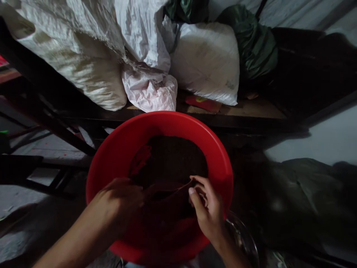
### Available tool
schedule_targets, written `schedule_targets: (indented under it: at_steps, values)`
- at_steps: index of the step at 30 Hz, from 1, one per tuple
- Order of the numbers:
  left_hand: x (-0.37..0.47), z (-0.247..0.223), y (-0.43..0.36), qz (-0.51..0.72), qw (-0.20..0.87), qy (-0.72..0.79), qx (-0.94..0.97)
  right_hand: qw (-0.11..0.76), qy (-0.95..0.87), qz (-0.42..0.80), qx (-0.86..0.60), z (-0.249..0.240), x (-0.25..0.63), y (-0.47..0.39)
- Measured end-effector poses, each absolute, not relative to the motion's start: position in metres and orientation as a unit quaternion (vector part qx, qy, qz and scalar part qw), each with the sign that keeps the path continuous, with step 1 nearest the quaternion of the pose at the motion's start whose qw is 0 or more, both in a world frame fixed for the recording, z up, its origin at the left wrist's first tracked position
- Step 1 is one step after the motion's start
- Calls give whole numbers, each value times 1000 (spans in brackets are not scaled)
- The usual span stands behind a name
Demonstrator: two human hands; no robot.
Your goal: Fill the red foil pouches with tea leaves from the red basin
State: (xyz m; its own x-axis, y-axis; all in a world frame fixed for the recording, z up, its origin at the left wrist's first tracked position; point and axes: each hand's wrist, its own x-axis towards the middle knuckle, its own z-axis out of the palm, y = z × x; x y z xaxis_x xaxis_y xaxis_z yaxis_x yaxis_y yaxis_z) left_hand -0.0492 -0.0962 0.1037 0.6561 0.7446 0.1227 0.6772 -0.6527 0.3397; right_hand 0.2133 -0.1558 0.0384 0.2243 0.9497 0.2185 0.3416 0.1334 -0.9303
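Note:
A large red plastic basin [220,156] stands in front of me, with a dark, soil-like mass [174,154] covering its bottom. Over its near half, a dark reddish bag [170,204] is stretched between my hands, its mouth parted. My right hand [208,208] pinches the bag's right edge between thumb and fingers. On the opposite side, my left hand [119,197] is closed at the bag's left edge; its fingertips are hidden in shadow. What the bag contains is too dark to see.
Behind the basin, white woven sacks [206,63] and a dark green bag [248,41] rest on a low wooden bench [251,108]. A dark wooden chair [55,175] stands left. A shiny metal bowl [242,234] sits by the basin's lower right.

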Motion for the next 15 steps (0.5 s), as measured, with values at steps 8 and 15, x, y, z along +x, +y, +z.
schedule_targets:
  at_steps: [8, 15]
  values:
    - [-27, 130, -79, 11, 357, 476, 804, 395, -791, 89, -458, 60, 204, -161]
    - [-23, 125, -75, 14, 265, 506, 821, 358, -837, 69, -409, 72, 201, -176]
